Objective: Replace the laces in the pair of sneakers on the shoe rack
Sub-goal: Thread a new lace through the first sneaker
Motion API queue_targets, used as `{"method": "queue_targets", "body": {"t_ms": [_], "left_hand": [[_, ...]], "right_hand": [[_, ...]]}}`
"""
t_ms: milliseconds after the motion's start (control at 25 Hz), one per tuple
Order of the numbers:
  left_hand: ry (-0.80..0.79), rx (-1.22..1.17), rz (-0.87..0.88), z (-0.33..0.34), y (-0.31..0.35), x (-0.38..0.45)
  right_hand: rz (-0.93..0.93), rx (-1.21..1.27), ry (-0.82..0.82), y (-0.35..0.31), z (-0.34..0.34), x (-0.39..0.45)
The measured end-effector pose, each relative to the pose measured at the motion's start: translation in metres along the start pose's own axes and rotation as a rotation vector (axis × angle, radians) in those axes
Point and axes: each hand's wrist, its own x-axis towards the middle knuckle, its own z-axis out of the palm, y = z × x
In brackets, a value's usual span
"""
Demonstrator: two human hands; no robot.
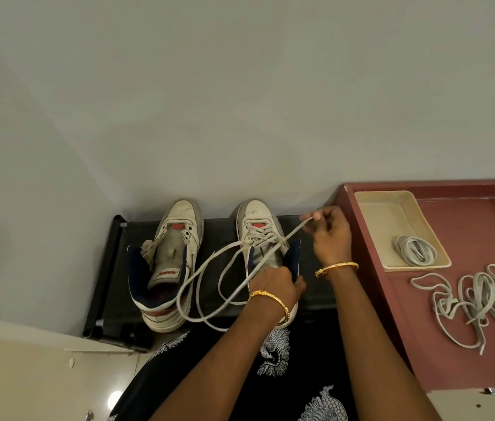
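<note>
Sneakers (209, 262): red tongue label unreadable; right hand (329, 235) pinches lace (294, 230).

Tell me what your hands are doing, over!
Right hand pinching lace end, pulling it out. Left hand holding right sneaker by its collar. Left sneaker unlaced. Nothing blocking.

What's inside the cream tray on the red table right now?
One coiled bundle of lace lies in the near right corner of the cream tray; the remaining floor of the tray shows bare. Whether anything lies beneath the coil cannot be seen.
</note>
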Motion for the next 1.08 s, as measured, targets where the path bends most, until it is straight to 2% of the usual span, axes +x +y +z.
{"method": "queue_targets", "body": {"t_ms": [200,280,360,440,560,640,760,960,1080], "left_hand": [[-0.064,-0.015,-0.030,0.000,-0.001,0.004],[-0.072,-0.035,-0.026,0.000,-0.003,0.004],[-0.073,-0.045,-0.030,0.000,-0.004,0.004],[-0.079,-0.045,-0.032,0.001,-0.004,0.005],[-0.094,-0.046,-0.053,0.001,-0.004,0.006],[-0.103,-0.062,-0.057,-0.001,-0.005,0.006],[-0.115,-0.071,-0.054,-0.002,-0.006,0.007],[-0.127,-0.090,-0.047,-0.001,-0.008,0.009],[-0.133,-0.092,-0.045,-0.002,-0.009,0.011]], "right_hand": [[-0.405,0.303,0.004,-0.115,-0.027,-0.013],[-0.527,0.313,-0.006,-0.144,-0.035,-0.017],[-0.543,0.203,-0.022,-0.145,-0.032,-0.013],[-0.426,-0.067,-0.095,-0.117,-0.019,-0.006],[-0.077,-0.403,-0.347,-0.041,-0.003,0.002],[0.085,-0.399,-0.417,-0.007,0.002,0.004],[0.234,-0.350,-0.426,-0.001,0.005,0.014],[0.287,-0.509,-0.534,0.003,0.005,0.011],[0.237,-0.468,-0.481,0.011,0.004,0.003]]}}
